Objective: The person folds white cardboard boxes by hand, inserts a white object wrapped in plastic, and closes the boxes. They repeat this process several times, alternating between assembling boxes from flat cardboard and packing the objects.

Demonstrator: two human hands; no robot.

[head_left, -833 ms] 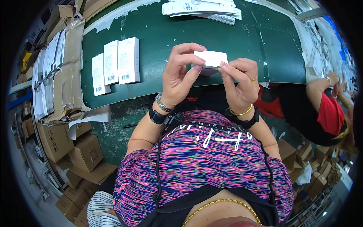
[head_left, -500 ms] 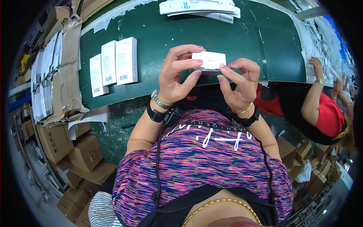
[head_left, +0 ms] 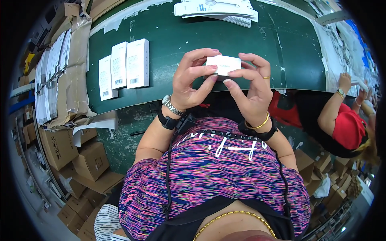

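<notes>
Between my two hands, over the near edge of the green table, is a small white carton (head_left: 227, 64) with its printed end face up. My left hand (head_left: 193, 76) grips its left side, fingertips on the end face and thumb below. On the right side, my right hand (head_left: 255, 82) has its index fingertip at the near edge of that face, another finger at the far corner and the thumb apart below. How far down the carton reaches is hidden. Three white cartons (head_left: 137, 64) with barcodes lie side by side on the table to the left.
Flat printed white cartons (head_left: 217, 9) are stacked at the table's far edge. Left of the green table (head_left: 177, 40), a torn brown box (head_left: 76, 64) holds many white sheets or cartons. Brown boxes (head_left: 91, 160) stand on the floor. A co-worker (head_left: 341, 120) in red is at the right.
My right fingers have shifted from a pinch at the carton's near right corner to around its right side, one finger now at the far corner. The co-worker's arm has moved slightly.
</notes>
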